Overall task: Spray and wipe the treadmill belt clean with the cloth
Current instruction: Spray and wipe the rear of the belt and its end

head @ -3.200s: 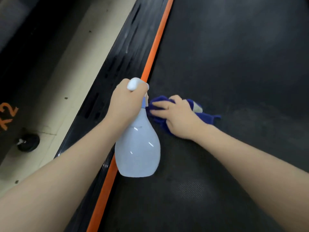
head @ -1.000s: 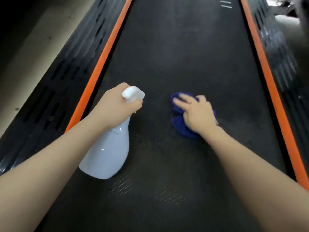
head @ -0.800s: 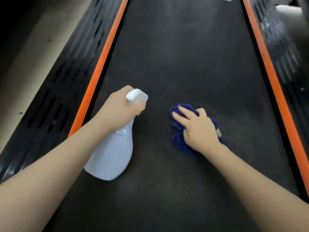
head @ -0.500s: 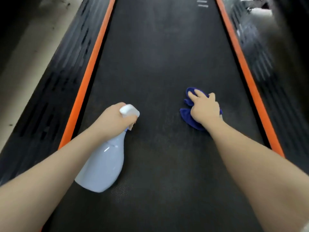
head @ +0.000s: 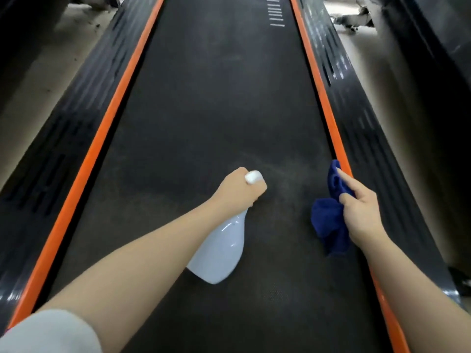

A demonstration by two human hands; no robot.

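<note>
The black treadmill belt (head: 209, 105) runs away from me between two orange strips. My left hand (head: 239, 191) grips the neck of a pale blue spray bottle (head: 219, 253) with a white head, held over the middle of the belt, nozzle pointing forward. A faint mist hangs just ahead of the nozzle. My right hand (head: 359, 207) holds a dark blue cloth (head: 328, 222) at the belt's right edge, beside the orange strip. Part of the cloth hangs below the hand.
Orange strips (head: 107, 118) and ribbed black side rails (head: 367, 128) flank the belt. White line marks (head: 276, 12) lie at the belt's far end. Pale floor (head: 38, 80) shows on the left, and a dark machine frame (head: 433, 47) stands on the right.
The right hand has moved the cloth from the belt's middle right to its right edge and lifted it partly. The left hand has brought the bottle toward the belt's centre. Mist has appeared ahead of the nozzle.
</note>
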